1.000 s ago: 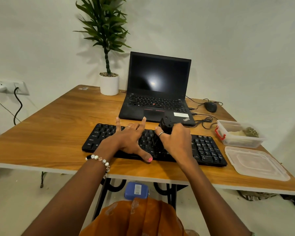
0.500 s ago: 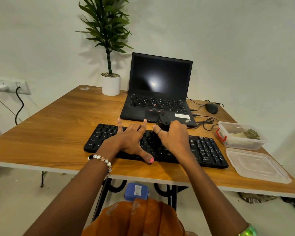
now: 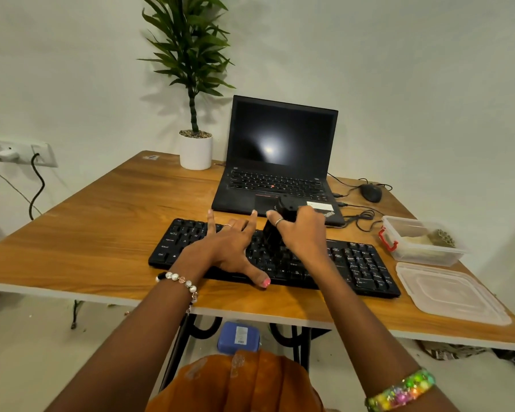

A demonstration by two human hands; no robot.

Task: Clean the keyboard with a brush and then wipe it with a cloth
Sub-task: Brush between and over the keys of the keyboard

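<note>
wood-grain table [image 3: 101,233], clear plastic tub [image 3: 422,248]

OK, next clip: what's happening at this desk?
A person is brushing a black keyboard on a wooden table. The right hand grips a black brush set on the middle keys, while the left hand lies flat, fingers spread, on the keys beside it. An open plastic container sits to the right, its lid alongside. No cloth is in hand.

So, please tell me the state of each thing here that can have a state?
Laptop: lid open, screen dark.
Plastic container: open.
Container lid: off, flat on table beside it.
Keyboard: flat on table.
Left hand: fingers spread on the keyboard.
Right hand: grips the black brush, upright on the keys.
</note>
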